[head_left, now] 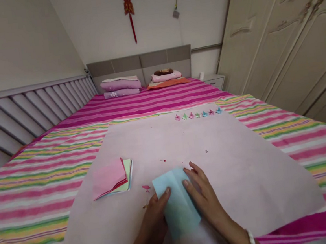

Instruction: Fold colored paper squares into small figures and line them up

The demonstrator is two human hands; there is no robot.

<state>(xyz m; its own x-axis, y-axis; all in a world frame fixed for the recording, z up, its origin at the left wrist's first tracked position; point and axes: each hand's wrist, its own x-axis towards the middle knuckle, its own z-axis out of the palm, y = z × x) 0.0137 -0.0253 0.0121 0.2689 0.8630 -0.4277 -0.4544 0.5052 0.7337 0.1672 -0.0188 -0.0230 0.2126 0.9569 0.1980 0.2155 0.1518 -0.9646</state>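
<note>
Pale blue paper (177,203), folded with a centre crease, pressed flat by left hand (155,214) and right hand (203,194), fingers extended, nothing grasped.

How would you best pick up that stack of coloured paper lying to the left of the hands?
Pinch the paper stack at its right edge, coming from the right. There the sheets fan out, green and white peeking past the pink, so fingers can likely slip under. It lies flat on the pale sheet.

Folded sheet (177,203) on the mat (246,167) atop the bed (25,186), between left hand (156,214) and right hand (203,194); paper stack (112,177) to its left; row of stars (197,114) far behind; pillows (121,87) beyond.
</note>
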